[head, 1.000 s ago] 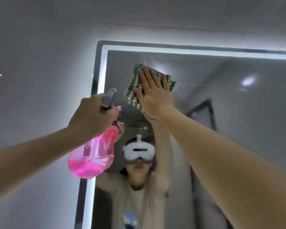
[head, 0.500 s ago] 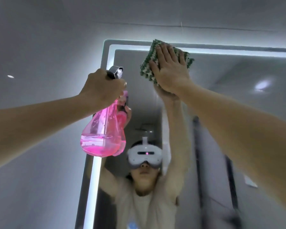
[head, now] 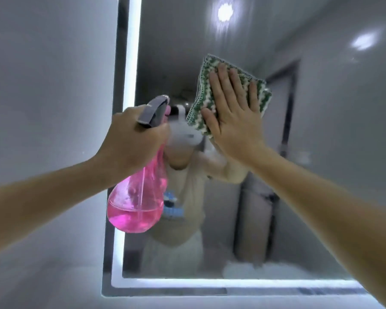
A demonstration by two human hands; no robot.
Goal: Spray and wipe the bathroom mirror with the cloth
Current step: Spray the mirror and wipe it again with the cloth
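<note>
cloth has dropped from mirror's top edge to mid-glass, r hand flat, fingers spread, pressing it on. l hand clenched round pink bottle, off glass near left edge. wiping underway; lower mirror prob. not done yet.

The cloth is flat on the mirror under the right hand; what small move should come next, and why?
Probably slide the right hand with the cloth down the mirror. The palm presses the cloth flat on the glass about mid-height, and much glass lies below it. The left hand holds the spray bottle aside near the lit left edge.
</note>
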